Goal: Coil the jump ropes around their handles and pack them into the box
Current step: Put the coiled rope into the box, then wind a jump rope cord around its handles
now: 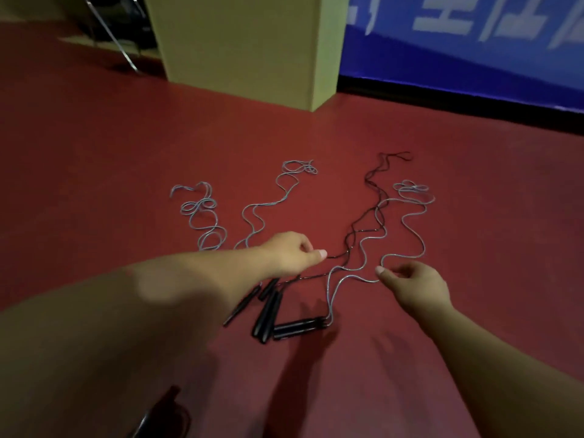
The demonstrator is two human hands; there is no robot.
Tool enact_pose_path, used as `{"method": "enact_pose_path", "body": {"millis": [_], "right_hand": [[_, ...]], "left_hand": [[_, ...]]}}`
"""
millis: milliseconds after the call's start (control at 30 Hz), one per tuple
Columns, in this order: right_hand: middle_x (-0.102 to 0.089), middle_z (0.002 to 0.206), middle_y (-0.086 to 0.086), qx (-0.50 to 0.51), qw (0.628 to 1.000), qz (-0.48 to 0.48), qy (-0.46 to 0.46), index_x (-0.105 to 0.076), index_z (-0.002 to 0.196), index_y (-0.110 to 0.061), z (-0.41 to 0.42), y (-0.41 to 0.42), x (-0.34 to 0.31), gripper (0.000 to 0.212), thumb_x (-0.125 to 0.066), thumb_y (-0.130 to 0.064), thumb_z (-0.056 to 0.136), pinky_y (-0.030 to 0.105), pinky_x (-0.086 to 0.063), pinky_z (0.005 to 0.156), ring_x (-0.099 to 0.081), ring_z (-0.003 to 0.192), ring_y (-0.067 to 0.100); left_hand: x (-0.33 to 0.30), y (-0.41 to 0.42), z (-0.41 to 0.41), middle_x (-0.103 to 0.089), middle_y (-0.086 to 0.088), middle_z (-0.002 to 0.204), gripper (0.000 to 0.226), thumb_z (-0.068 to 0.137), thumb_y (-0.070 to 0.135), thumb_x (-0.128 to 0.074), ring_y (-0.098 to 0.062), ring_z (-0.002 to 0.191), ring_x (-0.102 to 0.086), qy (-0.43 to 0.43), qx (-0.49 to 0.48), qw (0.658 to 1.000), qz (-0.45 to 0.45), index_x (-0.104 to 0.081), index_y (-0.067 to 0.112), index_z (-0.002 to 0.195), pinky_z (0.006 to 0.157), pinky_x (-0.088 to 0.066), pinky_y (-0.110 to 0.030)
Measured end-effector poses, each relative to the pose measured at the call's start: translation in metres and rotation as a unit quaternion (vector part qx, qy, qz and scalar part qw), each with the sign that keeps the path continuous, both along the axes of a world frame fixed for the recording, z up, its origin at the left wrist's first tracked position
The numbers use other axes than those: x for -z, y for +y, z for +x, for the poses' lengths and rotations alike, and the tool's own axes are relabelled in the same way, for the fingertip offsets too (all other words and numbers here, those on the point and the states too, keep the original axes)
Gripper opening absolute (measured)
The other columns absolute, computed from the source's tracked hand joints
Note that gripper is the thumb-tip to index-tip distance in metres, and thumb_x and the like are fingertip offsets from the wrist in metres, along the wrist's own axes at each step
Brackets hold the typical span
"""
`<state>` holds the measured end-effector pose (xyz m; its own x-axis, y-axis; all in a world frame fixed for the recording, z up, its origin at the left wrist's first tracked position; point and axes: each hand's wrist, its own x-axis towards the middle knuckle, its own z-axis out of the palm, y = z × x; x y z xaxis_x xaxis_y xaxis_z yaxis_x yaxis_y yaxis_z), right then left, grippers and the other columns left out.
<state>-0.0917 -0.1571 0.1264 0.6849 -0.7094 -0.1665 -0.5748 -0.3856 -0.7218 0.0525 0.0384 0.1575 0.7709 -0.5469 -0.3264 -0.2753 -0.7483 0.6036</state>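
On the red floor [126,159] the left hand [292,251] pinches the black jump rope [373,191] between thumb and curled fingers. The right hand [417,284] pinches a silver jump rope [407,216]. Black handles [271,314] lie clustered just below the left wrist.

Four jump ropes [252,213] lie spread on the floor [94,159], cords fanning away toward the pillar [252,42] behind them. Their handles [278,314] are bunched nearest the person. Left hand [290,251] sits above the handles, pinching the dark cord [373,191]; right hand [414,282] lies to its right, at the rightmost cord [407,216].
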Motion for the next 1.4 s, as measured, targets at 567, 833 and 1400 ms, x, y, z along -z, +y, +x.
{"method": "enact_pose_path", "body": {"millis": [567, 833, 1400], "right_hand": [[-0.071, 0.097, 0.009, -0.043, 0.964, 0.078, 0.252, -0.071, 0.094, -0.012, 0.009, 0.016, 0.185, 0.04, -0.058, -0.049, 0.089, 0.027, -0.042, 0.073, -0.064, 0.101, 0.029], [-0.067, 0.116, 0.014, -0.061, 0.96, 0.068, 0.265, -0.067, 0.11, -0.011, 0.006, 0.006, 0.176, 0.039, -0.049, -0.043, 0.097, 0.03, -0.044, 0.086, -0.059, 0.113, 0.033], [-0.069, 0.068, 0.007, 0.002, 0.989, 0.128, -0.072, -0.07, 0.072, -0.005, -0.048, -0.007, -0.074, 0.071, -0.037, -0.063, 0.095, 0.034, -0.046, 0.075, -0.059, 0.064, 0.015]], "left_hand": [[0.249, -0.032, -0.025, -0.056, -0.006, 0.127, 0.046, 0.084, 0.047, -0.064, -0.028, 0.121, -0.052, -0.005, 0.092, 0.969, 0.23, -0.055, 0.022, 0.121, 0.098, -0.043, -0.034], [0.223, -0.049, -0.026, -0.062, -0.012, 0.122, 0.026, 0.097, 0.03, -0.052, -0.031, 0.114, -0.058, 0.056, 0.136, 0.962, 0.232, -0.057, 0.011, 0.115, 0.088, -0.044, -0.032], [-0.077, -0.053, -0.084, -0.069, -0.008, 0.081, 0.021, 0.093, 0.005, -0.059, -0.018, 0.061, -0.069, 0.261, 0.174, 0.94, -0.132, -0.063, 0.014, 0.112, 0.052, -0.056, -0.027]]}}
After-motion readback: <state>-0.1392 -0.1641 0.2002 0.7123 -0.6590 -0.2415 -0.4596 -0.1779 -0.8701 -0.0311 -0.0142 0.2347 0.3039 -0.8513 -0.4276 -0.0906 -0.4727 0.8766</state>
